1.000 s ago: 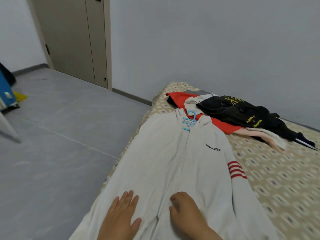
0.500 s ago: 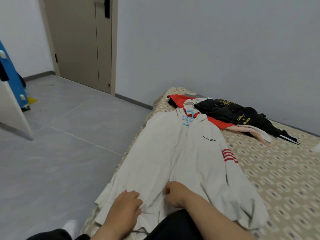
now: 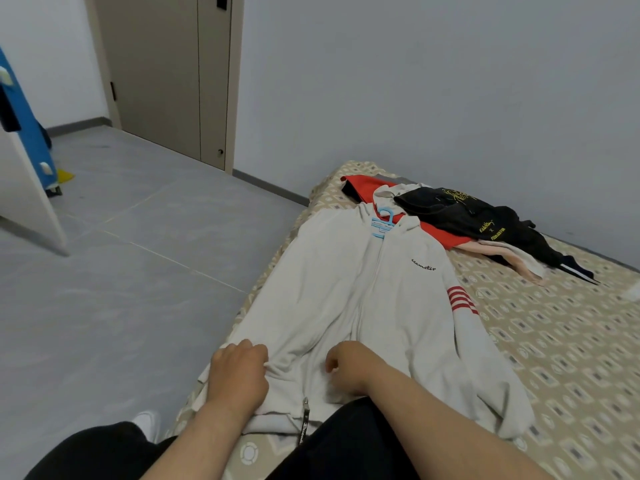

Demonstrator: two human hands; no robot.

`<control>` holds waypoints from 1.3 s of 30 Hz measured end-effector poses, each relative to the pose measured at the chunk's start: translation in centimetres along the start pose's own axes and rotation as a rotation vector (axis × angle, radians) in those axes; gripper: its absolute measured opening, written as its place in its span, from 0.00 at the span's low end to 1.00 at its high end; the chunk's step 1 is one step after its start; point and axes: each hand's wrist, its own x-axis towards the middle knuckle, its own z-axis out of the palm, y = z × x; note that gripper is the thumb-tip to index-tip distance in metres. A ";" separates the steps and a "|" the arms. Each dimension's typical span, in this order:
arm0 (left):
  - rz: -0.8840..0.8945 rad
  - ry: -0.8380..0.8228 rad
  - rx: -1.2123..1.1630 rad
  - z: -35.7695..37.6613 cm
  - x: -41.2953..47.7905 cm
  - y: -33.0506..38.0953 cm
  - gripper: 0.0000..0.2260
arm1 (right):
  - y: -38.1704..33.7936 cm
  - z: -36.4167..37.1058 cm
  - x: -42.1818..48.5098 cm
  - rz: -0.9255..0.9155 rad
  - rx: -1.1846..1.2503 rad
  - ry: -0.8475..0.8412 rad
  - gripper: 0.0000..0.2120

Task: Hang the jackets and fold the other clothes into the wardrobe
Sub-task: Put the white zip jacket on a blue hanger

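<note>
white jacket (image 3: 363, 299) on bed (image 3: 561, 341), left hand (image 3: 239, 374) and right hand (image 3: 349, 368) grip it

The bed (image 3: 554, 341), in a patterned beige sheet, carries a white jacket (image 3: 363, 289) laid flat along its near edge, with a heap of clothes (image 3: 450, 216) at the far end.

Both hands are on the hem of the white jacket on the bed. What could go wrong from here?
1. The left hand bunches the white jacket at its hem; tugging toward the body may slide it off the blue hanger in its neck.
2. Its hood lies against the pile of clothes, so lifting may drag those along.
3. One side lies at the mattress edge and could slip to the floor.
</note>
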 end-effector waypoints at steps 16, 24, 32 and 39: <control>-0.423 -0.771 -0.799 -0.8 -4.7 3.2 0.22 | 0.0 0.1 -1.1 -0.152 0.491 -0.090 0.10; -0.600 -0.210 -1.287 0.6 -5.5 6.1 0.13 | -0.3 -0.5 -2.7 -0.209 0.490 0.057 0.08; -0.623 -0.271 -1.721 -0.2 -5.2 5.5 0.05 | -1.7 1.0 -4.1 -0.343 0.228 0.239 0.13; -0.615 -0.242 -1.744 -0.6 -5.1 4.9 0.02 | -2.3 1.7 -4.2 -0.357 0.189 0.181 0.21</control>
